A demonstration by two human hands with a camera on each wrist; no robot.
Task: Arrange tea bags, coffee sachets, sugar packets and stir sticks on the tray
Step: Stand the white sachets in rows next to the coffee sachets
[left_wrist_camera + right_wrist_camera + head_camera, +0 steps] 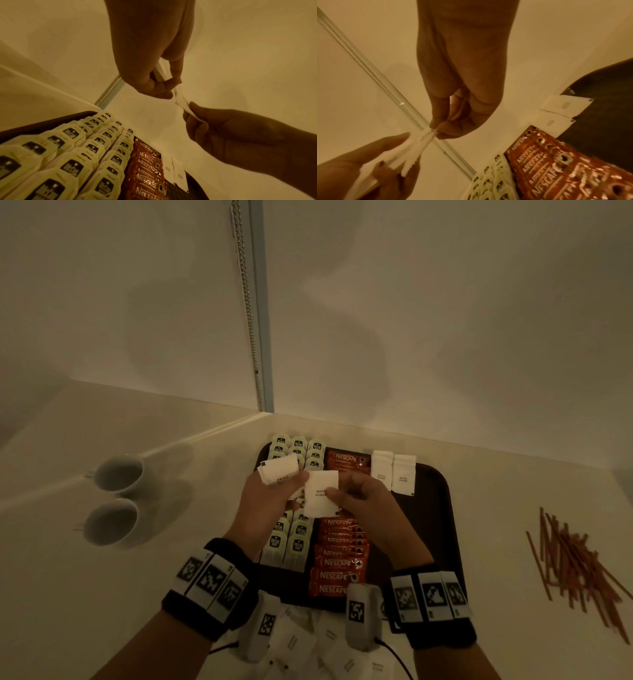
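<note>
Over the dark tray [442,501] on the pale tabletop [205,474], I am peeling one sugar packet [321,494] off a small stack of packets [279,470], both held in the air above the tray's middle.

The tray is well on: tea bags [297,450] fill its left side in rows, coffee sachets [337,563] run down beside them, and two placed sugar packets [392,474] lie at the tray's far edge, just right of the sachets. The right part of the tray is bare. The stir sticks [575,563] lie in a loose heap on the tabletop, well off the tray's right edge. More packets wait just off its near edge, and two cups [114,501] stand off its left side.

To do this step well, I judge I should draw the packet out by its edge so only one comes free, then lay it flat beside the two placed ones, label the same way up. The paper is thin and light; pinching too deep could drag a second packet along.

My left hand [265,501] is curled closed around the stack, fingers [154,86] and thumb clamping its lower end. My right hand [363,501] is narrowed to a pinch, thumb and fingertips [447,128] gripping the single packet's edge, which also touches the stack.
</note>
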